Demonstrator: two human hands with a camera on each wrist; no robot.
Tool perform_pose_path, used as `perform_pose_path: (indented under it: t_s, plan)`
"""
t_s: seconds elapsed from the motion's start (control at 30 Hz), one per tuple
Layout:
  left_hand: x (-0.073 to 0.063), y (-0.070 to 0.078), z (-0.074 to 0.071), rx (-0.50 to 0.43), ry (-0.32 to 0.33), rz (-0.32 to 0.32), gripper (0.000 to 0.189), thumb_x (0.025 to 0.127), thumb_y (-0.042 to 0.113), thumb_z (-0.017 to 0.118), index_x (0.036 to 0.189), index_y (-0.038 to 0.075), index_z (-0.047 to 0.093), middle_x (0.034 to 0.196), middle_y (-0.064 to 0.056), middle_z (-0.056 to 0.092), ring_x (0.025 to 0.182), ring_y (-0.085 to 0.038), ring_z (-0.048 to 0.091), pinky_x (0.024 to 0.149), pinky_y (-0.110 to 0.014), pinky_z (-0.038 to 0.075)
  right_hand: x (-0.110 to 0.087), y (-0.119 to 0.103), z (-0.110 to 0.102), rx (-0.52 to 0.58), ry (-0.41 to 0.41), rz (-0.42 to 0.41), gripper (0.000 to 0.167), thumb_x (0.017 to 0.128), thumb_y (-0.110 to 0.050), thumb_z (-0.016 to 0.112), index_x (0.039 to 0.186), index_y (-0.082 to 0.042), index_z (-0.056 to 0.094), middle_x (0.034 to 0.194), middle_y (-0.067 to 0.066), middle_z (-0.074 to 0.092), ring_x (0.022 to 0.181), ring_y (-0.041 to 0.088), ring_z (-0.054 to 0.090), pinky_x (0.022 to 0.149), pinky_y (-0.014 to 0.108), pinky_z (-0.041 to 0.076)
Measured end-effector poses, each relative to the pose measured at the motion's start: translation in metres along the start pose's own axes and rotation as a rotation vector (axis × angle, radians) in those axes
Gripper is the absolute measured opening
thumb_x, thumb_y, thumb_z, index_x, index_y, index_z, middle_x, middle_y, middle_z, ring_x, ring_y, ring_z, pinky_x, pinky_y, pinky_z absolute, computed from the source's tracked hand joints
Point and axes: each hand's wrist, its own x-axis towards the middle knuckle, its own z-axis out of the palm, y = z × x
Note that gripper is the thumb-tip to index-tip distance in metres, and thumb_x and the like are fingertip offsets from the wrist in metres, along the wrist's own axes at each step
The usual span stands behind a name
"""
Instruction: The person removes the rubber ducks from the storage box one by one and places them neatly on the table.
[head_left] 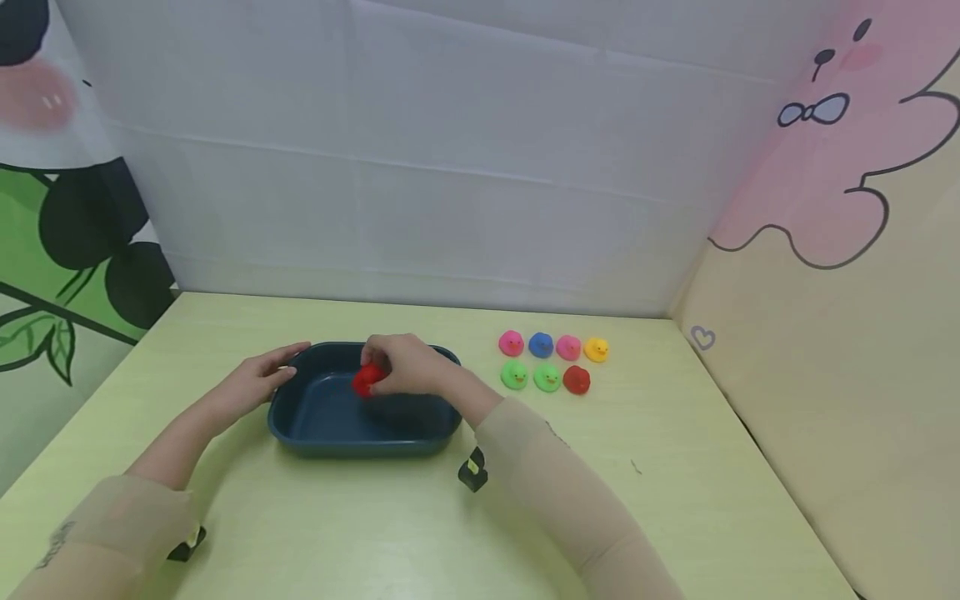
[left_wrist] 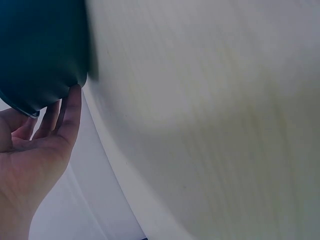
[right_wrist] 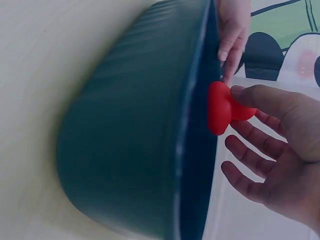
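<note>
A dark blue rectangular basin (head_left: 360, 448) stands on the table. My left hand (head_left: 251, 383) holds its left end; in the left wrist view, fingers (left_wrist: 72, 107) touch the outer wall and the thumb lies by the rim. Over the inside of the basin, my right hand (head_left: 408, 365) pinches a red toy duck (head_left: 367, 380) between thumb and forefinger. From the right wrist view, the red duck (right_wrist: 220, 107) is at rim level, and the other fingers of the right hand (right_wrist: 280, 145) are spread loosely. The basin floor seen in the head view is bare.
Right of the basin, small toy ducks sit in two rows: pink (head_left: 512, 342), blue (head_left: 541, 345), another pink (head_left: 568, 347) and yellow (head_left: 597, 349) behind; two green (head_left: 515, 374) and a red one (head_left: 577, 380) in front. A white wall (head_left: 450, 208) rises behind the table (head_left: 337, 533).
</note>
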Motion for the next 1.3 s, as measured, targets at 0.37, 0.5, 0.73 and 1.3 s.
perform_pose_path:
  t_s: [0.37, 0.5, 0.73, 1.3]
  plan:
    - [-0.003, 0.000, 0.000, 0.019, 0.014, -0.001, 0.051, 0.103, 0.020, 0.039, 0.149, 0.004, 0.023, 0.146, -0.033, 0.026, 0.128, -0.049, 0.035, 0.087, -0.050, 0.050, -0.021, -0.004, -0.034, 0.021, 0.011, -0.029, 0.035, 0.079, -0.017, 0.076, 0.108, -0.012, 0.058, 0.100, -0.001, 0.064, 0.086, 0.009, 0.058, 0.073, 0.013, 0.048]
    - [-0.004, 0.001, 0.000, 0.015, 0.010, 0.004, 0.052, 0.103, 0.021, 0.039, 0.149, 0.005, 0.023, 0.147, -0.033, 0.024, 0.130, -0.052, 0.031, 0.091, -0.057, 0.046, -0.031, -0.006, -0.045, 0.025, 0.015, -0.026, 0.035, 0.079, -0.016, 0.076, 0.108, -0.012, 0.058, 0.099, -0.001, 0.063, 0.085, 0.010, 0.059, 0.072, 0.014, 0.049]
    - [-0.003, 0.001, 0.000, 0.024, 0.010, 0.004, 0.053, 0.103, 0.024, 0.038, 0.149, 0.005, 0.023, 0.147, -0.033, 0.025, 0.129, -0.051, 0.033, 0.090, -0.055, 0.047, -0.050, -0.008, -0.063, 0.023, 0.071, -0.087, 0.036, 0.077, -0.015, 0.077, 0.107, -0.010, 0.058, 0.101, -0.002, 0.061, 0.090, 0.012, 0.056, 0.078, 0.025, 0.052]
    - [-0.004, 0.001, 0.000, 0.025, 0.004, 0.000, 0.051, 0.103, 0.020, 0.037, 0.150, 0.006, 0.022, 0.147, -0.033, 0.023, 0.130, -0.051, 0.032, 0.090, -0.056, 0.047, -0.103, -0.007, -0.104, 0.015, 0.171, -0.052, 0.031, 0.080, -0.014, 0.074, 0.107, -0.014, 0.058, 0.104, -0.005, 0.061, 0.097, 0.014, 0.054, 0.082, 0.025, 0.049]
